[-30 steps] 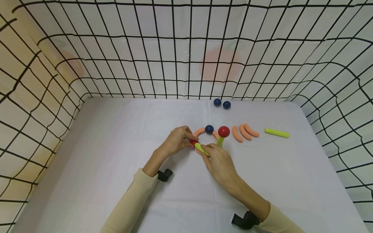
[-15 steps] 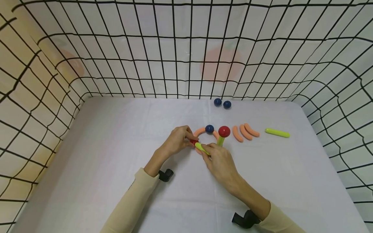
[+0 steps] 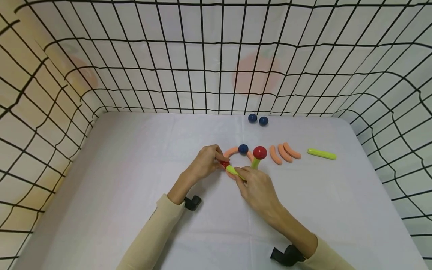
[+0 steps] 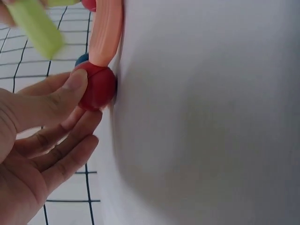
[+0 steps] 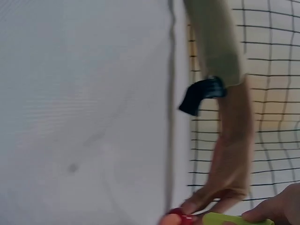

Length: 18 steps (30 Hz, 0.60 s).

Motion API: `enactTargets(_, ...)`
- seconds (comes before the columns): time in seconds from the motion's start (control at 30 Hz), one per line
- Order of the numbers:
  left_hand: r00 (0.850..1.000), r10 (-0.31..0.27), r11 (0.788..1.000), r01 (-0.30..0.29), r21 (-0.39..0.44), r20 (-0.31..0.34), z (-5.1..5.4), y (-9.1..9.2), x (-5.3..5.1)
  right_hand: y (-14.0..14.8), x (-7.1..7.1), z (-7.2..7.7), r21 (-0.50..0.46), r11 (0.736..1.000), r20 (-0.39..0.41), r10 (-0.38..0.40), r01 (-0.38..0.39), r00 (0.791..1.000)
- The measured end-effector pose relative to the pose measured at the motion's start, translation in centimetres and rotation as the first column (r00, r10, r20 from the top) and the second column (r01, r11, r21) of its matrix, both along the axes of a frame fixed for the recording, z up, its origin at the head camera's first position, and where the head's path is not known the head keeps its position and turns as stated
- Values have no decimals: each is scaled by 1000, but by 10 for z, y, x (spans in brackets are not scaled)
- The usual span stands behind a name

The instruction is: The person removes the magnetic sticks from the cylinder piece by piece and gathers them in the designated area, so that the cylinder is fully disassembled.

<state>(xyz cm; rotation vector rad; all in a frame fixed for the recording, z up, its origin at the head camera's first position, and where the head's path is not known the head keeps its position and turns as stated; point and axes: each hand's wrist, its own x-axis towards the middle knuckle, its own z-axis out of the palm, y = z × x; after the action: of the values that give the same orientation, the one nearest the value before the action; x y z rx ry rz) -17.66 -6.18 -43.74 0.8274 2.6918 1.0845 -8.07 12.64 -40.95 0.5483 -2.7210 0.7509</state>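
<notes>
My left hand (image 3: 204,162) pinches a red ball (image 4: 97,88) between thumb and fingers; an orange curved stick (image 4: 107,35) joins the ball. My right hand (image 3: 260,191) grips a yellow-green stick (image 3: 231,170), whose free end is close to the red ball in the head view. In the left wrist view a gap shows between the green stick (image 4: 40,32) and the ball. The orange sticks (image 3: 231,152) curve round in a ring with a blue ball (image 3: 243,149) on the far side. A green stick (image 3: 255,163) topped by a red ball (image 3: 260,152) rises from the ring's right side.
Two blue balls (image 3: 252,118) lie near the table's far edge. Right of the ring are three loose orange sticks (image 3: 282,153) and a yellow-green stick (image 3: 321,154). Black netting (image 3: 221,71) stands around the white table (image 3: 118,157).
My right hand has shifted very slightly right with the green stick. The left hand keeps its pinch on the red ball, almost unmoved.
</notes>
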Motion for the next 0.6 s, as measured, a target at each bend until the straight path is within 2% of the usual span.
enactTargets(0.07, 1000, -4, 1000, 4, -4, -15, -1, 0, -1, 3, 4, 10, -15, 1000, -20, 4, -4, 1000)
enactTargets(0.17, 1000, -3, 1000, 3, -8, -19, -2, -1, -2, 10, 8, 25, -87, 995, -39, 37, -40, 999)
enactTargets(0.33, 1000, 16, 1000, -16, -9, 15, -1, -1, -2, 26, 10, 47, -202, 974, -87, 84, -100, 993)
enactTargets(0.43, 999, 24, 1000, -23, -9, 26, 0, -1, -2, 38, 7, 58, -239, 967, -129, 54, -84, 990)
enactTargets(0.6, 999, 26, 1000, -26, -9, 23, 0, -2, -2, 60, -1, 70, -277, 960, -145, -79, 36, 986)
